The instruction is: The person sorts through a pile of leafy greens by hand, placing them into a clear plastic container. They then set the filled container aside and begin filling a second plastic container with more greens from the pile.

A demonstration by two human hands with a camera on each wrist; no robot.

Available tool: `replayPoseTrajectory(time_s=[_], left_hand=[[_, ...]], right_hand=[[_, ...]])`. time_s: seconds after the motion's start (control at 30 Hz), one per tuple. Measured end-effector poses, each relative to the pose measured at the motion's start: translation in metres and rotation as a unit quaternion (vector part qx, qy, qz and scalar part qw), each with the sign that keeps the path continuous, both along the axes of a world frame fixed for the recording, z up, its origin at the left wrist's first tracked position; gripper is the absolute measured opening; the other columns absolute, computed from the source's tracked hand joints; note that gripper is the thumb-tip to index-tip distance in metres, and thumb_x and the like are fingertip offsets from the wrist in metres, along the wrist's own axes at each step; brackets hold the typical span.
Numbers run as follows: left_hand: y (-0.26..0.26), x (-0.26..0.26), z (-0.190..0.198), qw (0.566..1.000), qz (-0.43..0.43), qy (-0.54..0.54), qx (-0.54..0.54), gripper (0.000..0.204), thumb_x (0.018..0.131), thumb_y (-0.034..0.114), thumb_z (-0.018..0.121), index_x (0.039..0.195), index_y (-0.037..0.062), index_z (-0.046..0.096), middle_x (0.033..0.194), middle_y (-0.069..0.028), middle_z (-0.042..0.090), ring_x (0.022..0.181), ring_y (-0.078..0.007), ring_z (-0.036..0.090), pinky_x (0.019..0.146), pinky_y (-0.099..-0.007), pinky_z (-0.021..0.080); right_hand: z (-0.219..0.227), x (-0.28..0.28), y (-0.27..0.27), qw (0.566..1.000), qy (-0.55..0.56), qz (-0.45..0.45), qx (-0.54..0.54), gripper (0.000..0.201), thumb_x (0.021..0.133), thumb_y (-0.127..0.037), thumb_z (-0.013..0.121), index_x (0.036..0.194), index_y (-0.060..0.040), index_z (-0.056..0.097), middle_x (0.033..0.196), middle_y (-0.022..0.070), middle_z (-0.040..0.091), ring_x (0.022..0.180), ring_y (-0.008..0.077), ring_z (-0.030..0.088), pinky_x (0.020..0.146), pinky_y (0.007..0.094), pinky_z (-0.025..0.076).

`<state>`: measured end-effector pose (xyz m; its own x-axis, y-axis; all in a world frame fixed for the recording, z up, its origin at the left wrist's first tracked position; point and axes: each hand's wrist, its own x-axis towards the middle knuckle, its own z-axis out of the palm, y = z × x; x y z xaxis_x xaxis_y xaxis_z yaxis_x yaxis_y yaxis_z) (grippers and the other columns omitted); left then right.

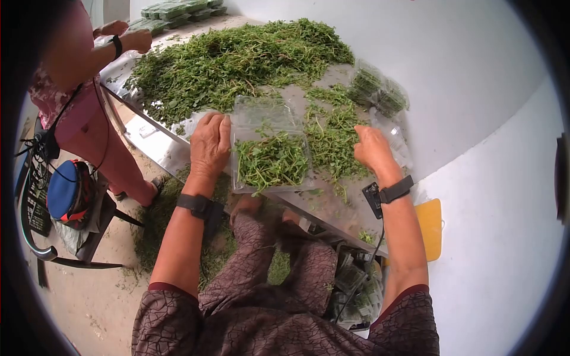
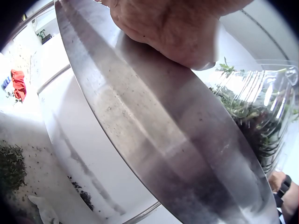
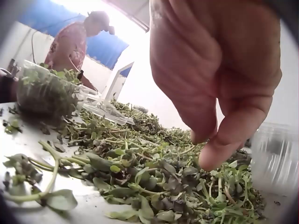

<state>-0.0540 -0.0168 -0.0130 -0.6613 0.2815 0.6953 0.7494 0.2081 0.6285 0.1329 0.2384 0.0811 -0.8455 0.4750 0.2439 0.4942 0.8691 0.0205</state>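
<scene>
An unlidded clear plastic clamshell box (image 1: 310, 155), its lid (image 1: 265, 111) folded back, lies near the table's front edge. Leafy green sprigs (image 1: 270, 160) fill it, some poking over the rim. Beside its left edge rests my left hand (image 1: 209, 145), thumb stretched alongside; the other fingertips are hidden. In the left wrist view, a gap shows between that hand (image 2: 173, 30) and the box (image 2: 261, 107). To the right, my right hand (image 1: 374, 149) bends its fingers down at the loose greens (image 3: 154, 186). I cannot tell whether its fingertips pinch a stem.
A large heap of greens (image 1: 249, 56) covers the table's far part. Packed boxes (image 1: 377, 89) stand against the wall, with clear plastic (image 1: 395, 136) nearer. More packs (image 1: 178, 12) are stacked behind. Another person (image 1: 77, 107) stands left, near a chair holding a blue-topped bag (image 1: 68, 190).
</scene>
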Motion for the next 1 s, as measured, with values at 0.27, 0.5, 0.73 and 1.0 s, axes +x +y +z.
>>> replayPoseTrajectory(time_s=[0.27,0.5,0.73,1.0], left_hand=[[0.001,0.000,0.000,1.000,0.006,0.014,0.015,0.022,0.092,0.017,0.050,0.086,-0.0012,0.059,0.088,-0.0174,0.060,0.084,-0.0365,0.058,0.074,-0.0415,0.047],[0.003,-0.005,-0.005,0.999,0.012,0.048,0.008,0.022,0.092,0.018,0.050,0.083,-0.0011,0.058,0.087,-0.0178,0.060,0.083,-0.0373,0.058,0.073,-0.0423,0.047],[-0.001,0.000,0.000,1.000,0.009,0.001,-0.018,0.028,0.095,0.022,0.047,0.090,-0.0026,0.059,0.093,-0.0188,0.061,0.086,-0.0370,0.059,0.078,-0.0408,0.047],[0.004,-0.001,-0.002,0.999,0.028,0.030,0.022,0.012,0.086,0.011,0.056,0.081,-0.0003,0.058,0.084,-0.0161,0.060,0.081,-0.0355,0.059,0.071,-0.0415,0.048]], right_hand=[[-0.026,-0.006,0.027,0.999,-0.033,0.010,0.030,0.016,0.070,0.002,0.058,0.085,0.0020,0.064,0.086,0.0233,0.065,0.086,0.0396,0.064,0.074,0.0450,0.053],[-0.013,-0.007,0.028,0.989,0.115,0.023,-0.091,0.009,0.069,0.001,0.056,0.074,-0.0008,0.063,0.071,0.0219,0.062,0.070,0.0402,0.062,0.063,0.0444,0.050],[-0.005,-0.009,0.010,0.993,0.030,0.025,-0.111,0.027,0.078,-0.014,0.068,0.102,-0.0021,0.065,0.067,0.0143,0.060,0.063,0.0233,0.060,0.061,0.0384,0.047],[-0.012,-0.017,0.003,0.994,-0.017,0.008,-0.103,0.040,0.076,-0.024,0.071,0.112,-0.0073,0.066,0.074,0.0150,0.062,0.074,0.0277,0.061,0.068,0.0402,0.047]])
